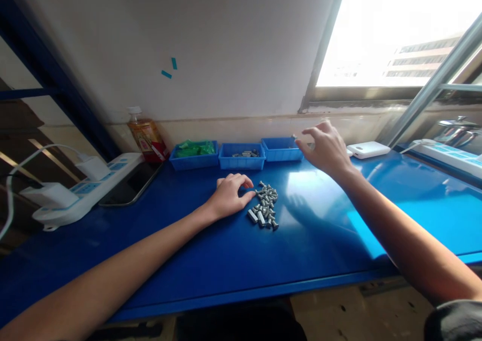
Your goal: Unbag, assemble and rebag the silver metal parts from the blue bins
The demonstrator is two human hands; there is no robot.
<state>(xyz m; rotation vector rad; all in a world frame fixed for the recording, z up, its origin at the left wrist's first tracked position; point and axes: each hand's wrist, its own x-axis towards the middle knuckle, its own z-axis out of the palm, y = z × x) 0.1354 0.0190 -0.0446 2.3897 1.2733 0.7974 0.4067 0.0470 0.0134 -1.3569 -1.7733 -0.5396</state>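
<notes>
A pile of metal screws (266,196) lies on the blue table, with a few hexagonal metal standoffs (261,218) at its near side. My left hand (230,196) rests at the pile's left edge, thumb and forefinger curved and apart, the thumb tip by a screw. Raised above the right blue bin (282,154) is my right hand (327,147), its thumb and forefinger apart. A small metal piece (293,136), which looks like a screw, shows just beyond those fingertips. Metal parts (246,154) lie in the middle blue bin (241,164).
Green plastic packets (194,148) fill the left blue bin (196,163). Leftward are a drink bottle (146,135), a phone (130,184) and a power strip (90,188) with plugs and cables. A white box (369,150) and another power strip (454,155) are at right.
</notes>
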